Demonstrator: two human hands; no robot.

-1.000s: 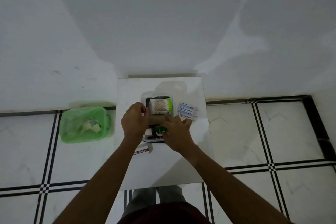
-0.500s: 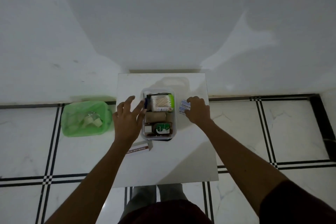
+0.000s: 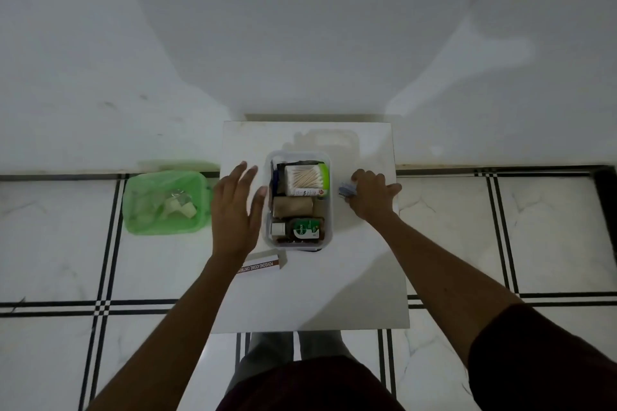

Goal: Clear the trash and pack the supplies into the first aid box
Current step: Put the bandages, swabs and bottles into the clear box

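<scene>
The clear first aid box (image 3: 329, 230) stands mid-table, holding a cotton swab pack (image 3: 305, 179), a brown bandage roll (image 3: 293, 206) and a Dettol bottle (image 3: 302, 230). My left hand (image 3: 237, 212) hovers open just left of the box, fingers spread. On the box's right, my right hand (image 3: 372, 197) is closed over the blue-and-white plaster strips (image 3: 345, 191) on the table; only their left end shows. A povidone-iodine ointment carton (image 3: 263, 265) lies on the table in front of the box, by my left wrist.
The small white table (image 3: 334, 297) stands against a white wall. A green bin (image 3: 197, 227) with white scraps inside sits on the tiled floor left of the table. My legs show under the table's near edge.
Both hands left the box. The left one opened and drew back to the left. The right one reached right and closed over the plaster strips beside the box.
</scene>
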